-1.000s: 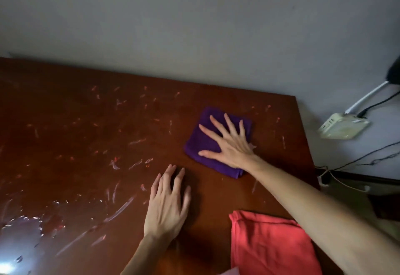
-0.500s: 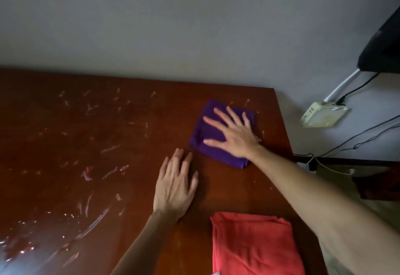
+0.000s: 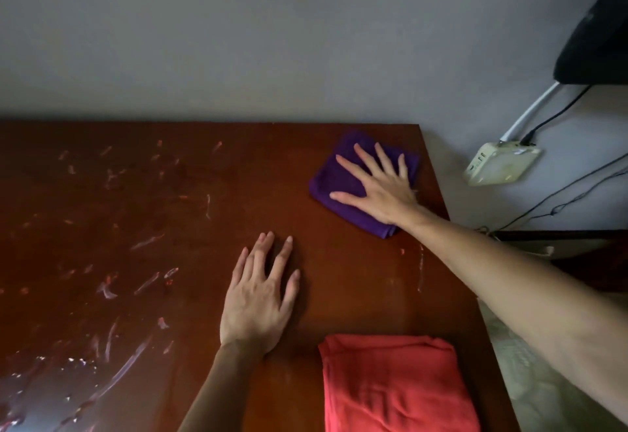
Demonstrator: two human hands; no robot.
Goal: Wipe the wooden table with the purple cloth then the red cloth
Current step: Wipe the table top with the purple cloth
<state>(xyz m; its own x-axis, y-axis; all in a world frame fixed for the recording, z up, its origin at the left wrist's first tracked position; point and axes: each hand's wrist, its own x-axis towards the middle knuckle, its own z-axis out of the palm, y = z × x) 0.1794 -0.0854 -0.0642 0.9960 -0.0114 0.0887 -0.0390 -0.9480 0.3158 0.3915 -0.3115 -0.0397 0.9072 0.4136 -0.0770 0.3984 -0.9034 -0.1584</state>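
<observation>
The folded purple cloth (image 3: 334, 183) lies near the far right corner of the dark wooden table (image 3: 190, 214). My right hand (image 3: 380, 190) presses flat on it, fingers spread, and covers its right half. My left hand (image 3: 261, 299) rests palm down on the bare wood at the middle, holding nothing. The folded red cloth (image 3: 394, 387) lies at the near right of the table, untouched, just right of my left wrist.
Whitish smears and wet streaks (image 3: 112, 278) cover the left half of the table. A grey wall runs behind the far edge. Past the right edge hang a white power box (image 3: 499, 164) with cables (image 3: 560, 200) and a black object (image 3: 601, 33).
My right hand has slid the purple cloth farther away and to the right, toward the table's far right corner. My left hand has stayed flat on the wood.
</observation>
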